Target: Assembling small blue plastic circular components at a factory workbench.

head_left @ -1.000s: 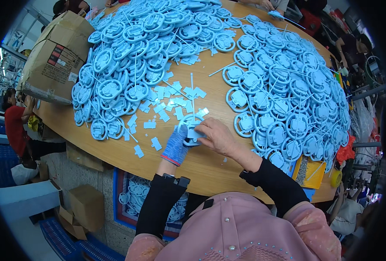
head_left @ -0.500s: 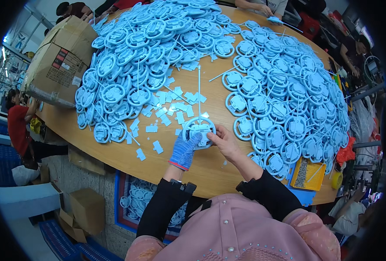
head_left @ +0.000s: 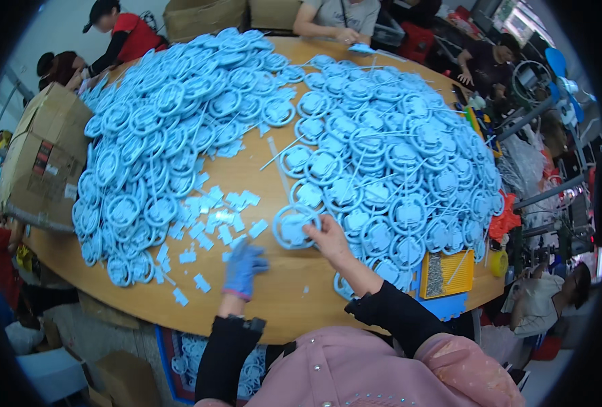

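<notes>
In my bare right hand (head_left: 333, 243) I grip a light-blue plastic ring-shaped part (head_left: 291, 229) by its right rim. It has a flat block in its middle, and a long thin rod runs from it toward the far side, smeared by motion. My left hand (head_left: 245, 267), in a blue knitted glove, hovers apart from the part at its lower left. Its fingers are loosely spread and hold nothing that I can see. Several small flat light-blue plates (head_left: 218, 218) lie scattered on the table just beyond the left hand.
Big heaps of like ring parts lie at left (head_left: 172, 102) and right (head_left: 389, 156) on the wooden table (head_left: 294, 298). A yellow tray (head_left: 460, 271) with small metal pieces stands at right, a cardboard box (head_left: 47, 159) at left. Co-workers sit around; a blue crate (head_left: 169, 363) stands below the edge.
My left hand has let go of the ring part and moved left. The right hand still holds it, now nearer the right heap. The whole view has shifted and turned.
</notes>
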A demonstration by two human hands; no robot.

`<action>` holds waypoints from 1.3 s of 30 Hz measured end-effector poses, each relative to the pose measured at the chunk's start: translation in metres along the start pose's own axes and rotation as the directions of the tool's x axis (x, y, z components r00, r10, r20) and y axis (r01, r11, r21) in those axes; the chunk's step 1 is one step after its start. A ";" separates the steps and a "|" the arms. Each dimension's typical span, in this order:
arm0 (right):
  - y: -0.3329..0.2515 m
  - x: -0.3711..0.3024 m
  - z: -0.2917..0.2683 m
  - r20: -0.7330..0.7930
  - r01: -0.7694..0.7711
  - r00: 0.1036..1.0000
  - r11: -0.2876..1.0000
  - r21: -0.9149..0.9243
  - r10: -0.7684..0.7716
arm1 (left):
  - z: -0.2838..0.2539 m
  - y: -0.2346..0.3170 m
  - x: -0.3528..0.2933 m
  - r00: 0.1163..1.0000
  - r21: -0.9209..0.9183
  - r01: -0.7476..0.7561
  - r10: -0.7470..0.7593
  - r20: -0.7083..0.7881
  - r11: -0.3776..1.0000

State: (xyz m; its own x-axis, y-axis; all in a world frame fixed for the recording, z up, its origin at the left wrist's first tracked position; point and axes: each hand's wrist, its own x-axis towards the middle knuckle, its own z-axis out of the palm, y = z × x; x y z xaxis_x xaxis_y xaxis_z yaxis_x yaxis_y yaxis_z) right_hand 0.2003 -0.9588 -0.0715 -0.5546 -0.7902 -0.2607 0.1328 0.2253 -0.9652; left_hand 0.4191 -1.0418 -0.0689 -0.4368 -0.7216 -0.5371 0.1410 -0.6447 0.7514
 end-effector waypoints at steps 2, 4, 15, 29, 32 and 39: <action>-0.043 0.024 -0.033 -0.220 0.038 0.976 0.986 0.159 -0.002 | -0.053 0.008 0.017 0.965 0.044 -0.161 0.166 -0.204 0.986; -0.069 0.053 -0.098 -0.391 0.159 0.919 0.956 0.247 -0.052 | -0.089 0.042 0.019 0.823 0.302 -0.317 0.419 -0.383 0.899; -0.085 0.045 -0.145 -0.403 0.275 0.901 0.927 0.253 -0.157 | -0.325 0.164 0.110 0.222 0.959 0.239 0.970 0.098 -0.152; -0.040 0.026 0.009 0.332 0.401 0.901 0.829 -0.389 -0.280 | -0.184 0.212 0.077 0.579 0.910 0.285 0.703 -0.413 0.300; -0.003 0.046 0.069 0.595 0.650 0.744 0.534 -0.541 -0.303 | -0.140 0.200 0.075 0.599 0.934 0.218 0.717 -0.356 0.282; 0.014 0.021 0.120 0.775 0.863 0.474 0.046 -0.503 -0.418 | -0.103 0.188 0.033 0.601 0.966 0.148 0.756 -0.259 0.213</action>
State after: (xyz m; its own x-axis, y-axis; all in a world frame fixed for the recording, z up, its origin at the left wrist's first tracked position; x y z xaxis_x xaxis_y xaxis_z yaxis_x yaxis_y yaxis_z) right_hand 0.2893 -1.0405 -0.0926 0.3183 -0.9105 0.2640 -0.8858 -0.3849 -0.2594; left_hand 0.5226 -1.2125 0.0154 0.0746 -0.9864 0.1465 -0.8926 -0.0006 0.4509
